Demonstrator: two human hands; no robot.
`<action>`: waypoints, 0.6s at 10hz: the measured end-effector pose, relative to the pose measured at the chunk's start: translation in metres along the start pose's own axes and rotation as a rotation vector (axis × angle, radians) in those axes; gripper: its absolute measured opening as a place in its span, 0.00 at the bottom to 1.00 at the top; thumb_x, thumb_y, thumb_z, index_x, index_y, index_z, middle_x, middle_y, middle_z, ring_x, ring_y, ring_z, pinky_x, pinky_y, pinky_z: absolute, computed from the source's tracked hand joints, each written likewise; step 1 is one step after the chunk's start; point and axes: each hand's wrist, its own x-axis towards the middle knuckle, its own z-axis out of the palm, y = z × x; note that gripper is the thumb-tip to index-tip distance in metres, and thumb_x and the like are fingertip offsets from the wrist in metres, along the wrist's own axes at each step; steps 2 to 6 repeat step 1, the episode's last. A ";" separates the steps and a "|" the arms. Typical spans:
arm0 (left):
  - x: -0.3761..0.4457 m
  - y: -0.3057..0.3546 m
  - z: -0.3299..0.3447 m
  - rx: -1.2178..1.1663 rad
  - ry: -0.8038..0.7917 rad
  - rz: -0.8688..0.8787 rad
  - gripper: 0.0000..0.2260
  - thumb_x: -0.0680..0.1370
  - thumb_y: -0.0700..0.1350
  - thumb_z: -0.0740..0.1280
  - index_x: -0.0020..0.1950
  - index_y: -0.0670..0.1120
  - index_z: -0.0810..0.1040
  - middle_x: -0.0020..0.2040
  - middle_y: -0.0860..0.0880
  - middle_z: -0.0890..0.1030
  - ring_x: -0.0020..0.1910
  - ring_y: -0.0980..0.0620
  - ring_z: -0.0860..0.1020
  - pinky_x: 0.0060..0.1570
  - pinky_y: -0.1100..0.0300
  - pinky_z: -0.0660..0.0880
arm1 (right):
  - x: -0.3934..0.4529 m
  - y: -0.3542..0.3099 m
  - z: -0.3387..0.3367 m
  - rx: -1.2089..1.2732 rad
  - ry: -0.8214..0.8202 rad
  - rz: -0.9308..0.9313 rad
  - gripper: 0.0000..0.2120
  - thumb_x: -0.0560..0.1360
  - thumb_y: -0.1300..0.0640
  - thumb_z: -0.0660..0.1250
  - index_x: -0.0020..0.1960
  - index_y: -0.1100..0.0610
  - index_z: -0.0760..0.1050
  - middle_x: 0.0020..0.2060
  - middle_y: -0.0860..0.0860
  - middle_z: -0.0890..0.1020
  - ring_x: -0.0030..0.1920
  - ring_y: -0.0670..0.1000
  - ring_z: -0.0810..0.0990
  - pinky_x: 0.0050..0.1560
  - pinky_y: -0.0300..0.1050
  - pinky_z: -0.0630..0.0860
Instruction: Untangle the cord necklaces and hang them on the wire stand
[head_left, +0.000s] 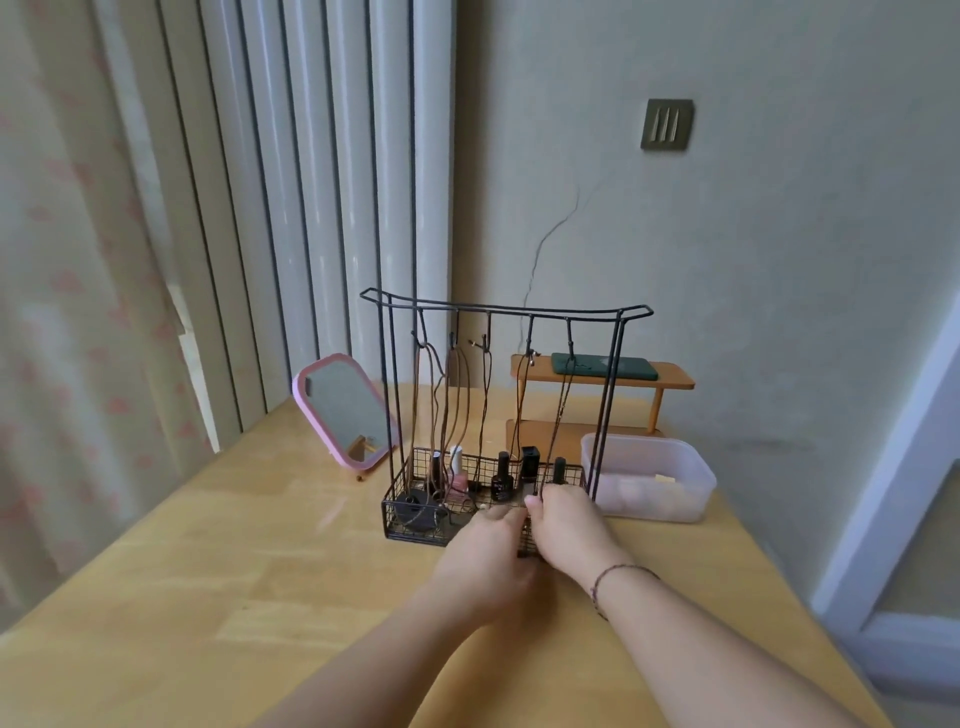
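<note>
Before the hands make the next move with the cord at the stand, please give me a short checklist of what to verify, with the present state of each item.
1. Cord necklaces hang from the hooks of the wire stand: ok, several hang down into the basket.
2. Right hand has a grip on a cord at the basket's front: ok, the fingers pinch it.
3. Left hand has a grip on a cord: cannot tell, its fingertips are hidden.
4. Cords free of tangles low in the basket: cannot tell, the nail polish bottles stand among them.
5. Stand upright on the table: ok.
6. Plastic container apart from the hands: ok.
</note>
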 end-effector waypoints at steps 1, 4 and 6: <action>-0.018 0.001 0.000 -0.036 0.065 0.009 0.25 0.77 0.44 0.63 0.74 0.46 0.69 0.73 0.49 0.71 0.71 0.48 0.68 0.67 0.59 0.67 | -0.015 0.005 0.003 -0.068 -0.017 -0.087 0.18 0.85 0.47 0.53 0.54 0.56 0.77 0.54 0.53 0.80 0.56 0.55 0.78 0.53 0.49 0.75; -0.018 0.001 0.000 -0.036 0.065 0.009 0.25 0.77 0.44 0.63 0.74 0.46 0.69 0.73 0.49 0.71 0.71 0.48 0.68 0.67 0.59 0.67 | -0.015 0.005 0.003 -0.068 -0.017 -0.087 0.18 0.85 0.47 0.53 0.54 0.56 0.77 0.54 0.53 0.80 0.56 0.55 0.78 0.53 0.49 0.75; -0.018 0.001 0.000 -0.036 0.065 0.009 0.25 0.77 0.44 0.63 0.74 0.46 0.69 0.73 0.49 0.71 0.71 0.48 0.68 0.67 0.59 0.67 | -0.015 0.005 0.003 -0.068 -0.017 -0.087 0.18 0.85 0.47 0.53 0.54 0.56 0.77 0.54 0.53 0.80 0.56 0.55 0.78 0.53 0.49 0.75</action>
